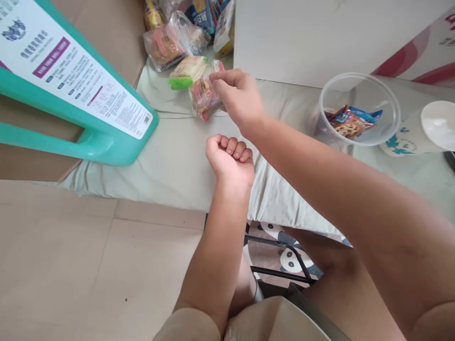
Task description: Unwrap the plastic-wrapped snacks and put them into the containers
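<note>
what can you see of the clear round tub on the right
The clear round tub looks like thin see-through plastic with a rolled rim. It stands upright and open on the pale cloth, just in front of a white box. Inside lies a snack packet printed in blue, red and brown. A white lid lies just to its right. Neither hand touches it.

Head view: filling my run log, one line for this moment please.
right hand: pinching snack packet | left hand: fisted, empty | clear tub: holds cookie packet
</note>
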Demonstrator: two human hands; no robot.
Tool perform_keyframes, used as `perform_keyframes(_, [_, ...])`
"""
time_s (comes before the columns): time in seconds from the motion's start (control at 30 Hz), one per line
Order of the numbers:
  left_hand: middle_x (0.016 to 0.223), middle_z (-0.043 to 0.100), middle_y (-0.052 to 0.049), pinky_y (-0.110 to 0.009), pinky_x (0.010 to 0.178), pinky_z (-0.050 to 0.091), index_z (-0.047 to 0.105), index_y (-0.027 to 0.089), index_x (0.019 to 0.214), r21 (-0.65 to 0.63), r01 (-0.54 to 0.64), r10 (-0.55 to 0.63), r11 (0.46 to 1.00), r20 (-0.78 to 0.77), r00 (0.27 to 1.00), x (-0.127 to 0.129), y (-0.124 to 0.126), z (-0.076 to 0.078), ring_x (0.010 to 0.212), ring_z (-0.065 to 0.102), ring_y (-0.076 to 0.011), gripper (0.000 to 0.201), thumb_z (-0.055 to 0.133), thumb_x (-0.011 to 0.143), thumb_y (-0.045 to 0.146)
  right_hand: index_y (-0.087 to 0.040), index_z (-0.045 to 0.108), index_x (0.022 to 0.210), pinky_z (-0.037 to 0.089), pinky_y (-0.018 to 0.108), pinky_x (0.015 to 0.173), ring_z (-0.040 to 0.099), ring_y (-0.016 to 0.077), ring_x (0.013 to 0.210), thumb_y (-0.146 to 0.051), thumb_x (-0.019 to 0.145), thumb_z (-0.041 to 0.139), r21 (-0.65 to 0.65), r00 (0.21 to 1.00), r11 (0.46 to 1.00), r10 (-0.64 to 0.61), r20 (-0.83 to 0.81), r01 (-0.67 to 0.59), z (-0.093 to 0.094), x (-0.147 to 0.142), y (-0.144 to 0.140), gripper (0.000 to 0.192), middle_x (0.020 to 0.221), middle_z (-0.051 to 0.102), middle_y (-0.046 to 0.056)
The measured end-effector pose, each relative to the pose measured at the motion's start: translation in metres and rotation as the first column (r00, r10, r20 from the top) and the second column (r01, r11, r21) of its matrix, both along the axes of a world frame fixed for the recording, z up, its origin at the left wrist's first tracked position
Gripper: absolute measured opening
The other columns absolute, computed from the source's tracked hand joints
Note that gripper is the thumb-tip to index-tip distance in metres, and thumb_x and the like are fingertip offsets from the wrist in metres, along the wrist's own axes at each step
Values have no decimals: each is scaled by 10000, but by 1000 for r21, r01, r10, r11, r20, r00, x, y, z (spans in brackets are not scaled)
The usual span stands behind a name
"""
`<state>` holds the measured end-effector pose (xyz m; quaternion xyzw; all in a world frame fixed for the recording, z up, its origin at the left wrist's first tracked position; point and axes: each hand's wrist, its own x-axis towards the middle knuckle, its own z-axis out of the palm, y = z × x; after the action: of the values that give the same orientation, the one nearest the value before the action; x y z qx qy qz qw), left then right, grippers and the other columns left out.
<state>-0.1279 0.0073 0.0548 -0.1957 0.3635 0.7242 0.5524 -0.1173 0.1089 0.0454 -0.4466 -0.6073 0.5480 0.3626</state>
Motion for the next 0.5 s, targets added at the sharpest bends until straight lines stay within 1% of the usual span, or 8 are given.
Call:
perform_keyframes(0.07, [507, 167, 83, -210, 373, 138, 214, 219, 676, 6, 19, -19, 1000, -3, 1000, 9, 2, 0, 362, 193, -49, 317, 422, 914, 197, -160, 697, 1114, 494, 173, 807, 579, 63, 971, -167, 905, 571, 87, 998, 994, -60, -17, 62, -2, 26, 1, 244, 1152, 624, -15])
perform_keyframes(0.13, [504, 168, 86, -205, 374, 134, 223, 219, 671, 8, 52, -52, 999, -6, 999, 19, 5, -2, 358, 194, -48, 304, 427, 896, 194, -157, 675, 1152, 520, 196, 870, 589, 86, 1058, -160, 894, 583, 145, 990, 979, -138, -21, 140, -1, 49, 2, 274, 1256, 620, 18])
perform_keyframes(0.23, [511, 170, 87, -199, 380, 149, 239, 217, 672, 0, 100, -100, 995, -34, 994, 32, 9, -6, 362, 198, -48, 290, 440, 880, 204, -194, 634, 1076, 553, 255, 925, 590, 113, 1059, -98, 886, 568, 212, 975, 957, -215, 60, 198, 5, 74, 3, 222, 1234, 668, 26])
perform_keyframes(0.3, [529, 247, 79, -187, 397, 207, 306, 212, 690, -4, 133, -133, 991, -77, 988, 39, 10, -7, 383, 273, -49, 257, 464, 891, 241, -255, 599, 1033, 564, 283, 954, 610, 131, 1083, -89, 899, 556, 313, 956, 928, -257, 143, 203, 11, 88, -2, 218, 1205, 699, 14])
perform_keyframes(0.37, [602, 423, 48, -179, 456, 330, 436, 205, 765, 30, 204, -198, 979, -133, 971, 44, 8, -7, 468, 449, -68, 217, 506, 916, 345, -294, 569, 1018, 577, 303, 929, 642, 156, 1099, -83, 902, 554, 485, 935, 848, -322, 150, 214, 16, 105, -17, 242, 1184, 709, 17])
perform_keyframes(0.4, [674, 514, 22, -190, 507, 402, 497, 206, 829, 72, 266, -253, 961, -158, 955, 46, 6, -6, 549, 543, -92, 238, 527, 923, 423, -293, 562, 1015, 586, 315, 883, 660, 174, 1080, -70, 887, 564, 582, 933, 782, -344, 102, 225, 16, 115, -28, 257, 1157, 709, 30])
perform_keyframes(0.43, [752, 580, -3, -215, 563, 463, 543, 209, 893, 125, 346, -322, 930, -175, 930, 48, 4, -5, 636, 611, -123, 300, 542, 919, 508, -283, 562, 1029, 589, 326, 850, 677, 184, 1040, -50, 875, 557, 666, 935, 710, -352, 54, 229, 15, 126, -40, 279, 1127, 704, 39])
perform_keyframes(0.5, [848, 637, -35, -264, 642, 529, 604, 204, 988, 247, 532, -498, 810, -190, 846, 50, -1, -2, 737, 653, -162, 439, 562, 888, 630, -261, 583, 1031, 590, 338, 808, 698, 194, 963, -13, 860, 541, 823, 948, 544, -318, 22, 163, 8, 149, -68, 304, 1016, 713, 43])
